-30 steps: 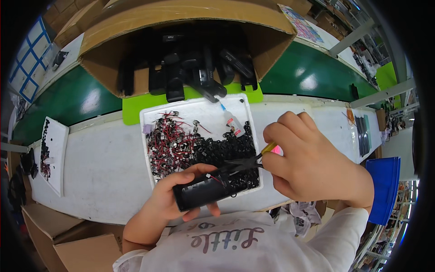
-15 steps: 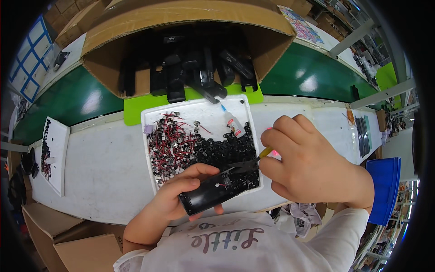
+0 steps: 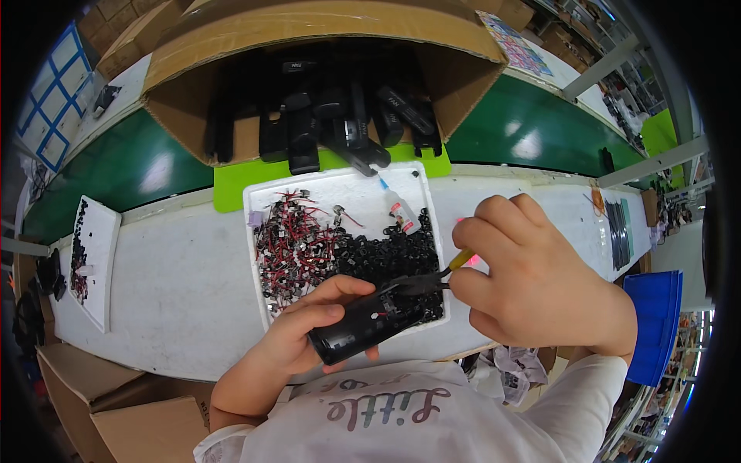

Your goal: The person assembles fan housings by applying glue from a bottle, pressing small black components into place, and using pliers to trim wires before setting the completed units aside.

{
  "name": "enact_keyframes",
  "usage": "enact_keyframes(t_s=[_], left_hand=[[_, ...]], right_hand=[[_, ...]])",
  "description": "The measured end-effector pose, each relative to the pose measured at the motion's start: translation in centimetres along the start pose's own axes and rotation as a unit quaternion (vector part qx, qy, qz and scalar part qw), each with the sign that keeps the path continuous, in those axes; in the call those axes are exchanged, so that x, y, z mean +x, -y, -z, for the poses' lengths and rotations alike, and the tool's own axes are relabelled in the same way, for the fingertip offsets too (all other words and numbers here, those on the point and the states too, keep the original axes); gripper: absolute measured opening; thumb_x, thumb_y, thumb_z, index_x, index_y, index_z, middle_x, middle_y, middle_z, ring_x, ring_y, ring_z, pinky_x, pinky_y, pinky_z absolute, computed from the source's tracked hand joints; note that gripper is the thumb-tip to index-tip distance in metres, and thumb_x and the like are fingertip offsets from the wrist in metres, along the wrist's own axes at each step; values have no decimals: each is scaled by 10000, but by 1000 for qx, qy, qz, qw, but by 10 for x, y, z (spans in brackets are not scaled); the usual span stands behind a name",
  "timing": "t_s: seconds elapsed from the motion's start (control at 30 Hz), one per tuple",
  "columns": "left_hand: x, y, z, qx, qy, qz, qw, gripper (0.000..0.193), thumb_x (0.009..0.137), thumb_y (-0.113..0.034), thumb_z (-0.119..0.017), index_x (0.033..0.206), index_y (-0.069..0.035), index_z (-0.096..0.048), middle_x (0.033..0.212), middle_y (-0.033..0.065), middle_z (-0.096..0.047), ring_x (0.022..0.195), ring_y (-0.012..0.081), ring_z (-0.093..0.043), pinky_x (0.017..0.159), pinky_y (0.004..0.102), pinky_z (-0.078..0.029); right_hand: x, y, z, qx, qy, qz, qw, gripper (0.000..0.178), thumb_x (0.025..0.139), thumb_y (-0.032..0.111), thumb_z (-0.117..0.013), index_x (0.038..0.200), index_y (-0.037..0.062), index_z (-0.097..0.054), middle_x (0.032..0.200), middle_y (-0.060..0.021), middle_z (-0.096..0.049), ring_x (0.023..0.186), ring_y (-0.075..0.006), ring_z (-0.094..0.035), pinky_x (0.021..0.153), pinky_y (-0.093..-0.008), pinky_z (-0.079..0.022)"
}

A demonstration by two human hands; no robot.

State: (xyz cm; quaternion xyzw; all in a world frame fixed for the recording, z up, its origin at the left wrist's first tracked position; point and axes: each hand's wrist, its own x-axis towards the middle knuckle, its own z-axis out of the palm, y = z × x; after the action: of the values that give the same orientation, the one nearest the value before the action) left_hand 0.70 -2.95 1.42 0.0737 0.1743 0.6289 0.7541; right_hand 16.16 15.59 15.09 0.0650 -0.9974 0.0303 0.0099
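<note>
1 black casing (image 3: pixel 353 332): left hand (image 3: pixel 295 333) | 1 yellow-handled tool (image 3: pixel 460 260): right hand (image 3: pixel 529 282)

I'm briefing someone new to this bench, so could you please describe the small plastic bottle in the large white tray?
In front of the big open brown cardboard box sits a white foam tray. Near its upper right lies a small translucent plastic bottle, blue tip toward the box. Among the neighbouring small black parts, only it has a blue tip.

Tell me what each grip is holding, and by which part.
The left grip holds a black housing around its left part. The right grip holds a plier-like tool by its yellow handle.
</note>
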Motion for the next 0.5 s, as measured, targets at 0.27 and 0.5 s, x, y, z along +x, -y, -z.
enact_keyframes(t_s=[0.27,0.5], left_hand=[[0,2,1,1,9,1,1000,392,859,-149,-433,1226,-22,-384,1100,217,-517,803,315,-630,359,245,-445],[0,2,1,4,7,4,1000,390,862,-148,-427,1229,-24,-381,1112,216,-511,815,314,-629,362,245,-444]], right_hand=[[-1,2,-6,-22,-2,18,1000,226,470,118,-630,666,75,-526,906,-113,-503,834,-264,-463,663,-347,-349],[1,3,-9,-30,22,18,999,226,480,119,-627,667,59,-515,847,-105,-496,782,-246,-468,638,-334,-355]])
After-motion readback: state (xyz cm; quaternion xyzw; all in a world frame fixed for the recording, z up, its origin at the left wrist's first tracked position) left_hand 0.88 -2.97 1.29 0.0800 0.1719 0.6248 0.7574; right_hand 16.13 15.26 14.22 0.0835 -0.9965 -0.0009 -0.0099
